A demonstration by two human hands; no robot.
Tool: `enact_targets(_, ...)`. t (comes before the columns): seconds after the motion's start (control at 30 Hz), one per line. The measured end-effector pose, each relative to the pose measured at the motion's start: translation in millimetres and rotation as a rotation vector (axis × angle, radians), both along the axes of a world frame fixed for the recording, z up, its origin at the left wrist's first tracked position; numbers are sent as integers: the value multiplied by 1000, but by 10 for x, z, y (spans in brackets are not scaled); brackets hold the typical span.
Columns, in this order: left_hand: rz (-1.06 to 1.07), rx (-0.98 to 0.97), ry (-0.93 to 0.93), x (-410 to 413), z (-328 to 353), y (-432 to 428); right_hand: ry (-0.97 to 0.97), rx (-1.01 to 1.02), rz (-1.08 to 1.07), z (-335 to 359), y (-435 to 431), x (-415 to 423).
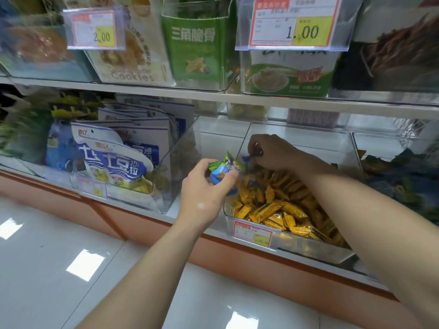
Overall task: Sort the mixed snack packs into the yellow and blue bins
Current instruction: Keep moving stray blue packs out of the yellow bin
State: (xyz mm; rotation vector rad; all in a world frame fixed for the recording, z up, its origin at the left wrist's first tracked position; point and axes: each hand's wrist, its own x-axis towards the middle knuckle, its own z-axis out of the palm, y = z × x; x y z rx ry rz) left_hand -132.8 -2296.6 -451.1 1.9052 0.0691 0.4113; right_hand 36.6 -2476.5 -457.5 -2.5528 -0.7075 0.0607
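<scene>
Clear bin (pixel 308 141) holds yellow packs (pixel 280 210); inside it right hand (pixel 273 150) pinches blue wrapper (pixel 247 158); at its left edge left hand (pixel 204 184) grips green-blue packs (pixel 225 168).

Three clear bins are carried in a row on the lower shelf (pixel 172 210): left bin (pixel 180 150) with white-and-blue bags, middle bin (pixel 308 248) with yellow packs (pixel 280 210), right bin (pixel 380 141) with dark packs.
</scene>
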Motion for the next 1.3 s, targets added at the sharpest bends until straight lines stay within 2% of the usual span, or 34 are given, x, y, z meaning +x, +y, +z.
enact_targets(0.17,-1,-36,12,52,23,-7,270,-401,77,-31,71,-103)
enact_targets(0.33,1,-104,45,79,-1,33,426,-502,69,23,151,-121)
enact_targets(0.47,6,-139,57,58,-2,31,393,-593,57,22,159,-168)
enact_targets(0.63,-7,-131,70,25,-8,29,407,-535,38,-16,113,-144)
enact_targets(0.77,-13,-137,71,24,-18,50,329,-484,27,-65,22,-137)
enact_targets(0.9,3,-138,76,25,-3,31,216,-281,-15,-85,-80,-156)
enact_targets(1.0,12,-137,82,15,13,11,239,-151,-16,-44,-118,-209)
enact_targets(1.13,17,-144,82,-7,15,-6,302,-282,-22,-54,-46,-257)
enact_targets(1.3,5,-134,80,-14,-6,30,366,-313,-53,-84,55,-246)
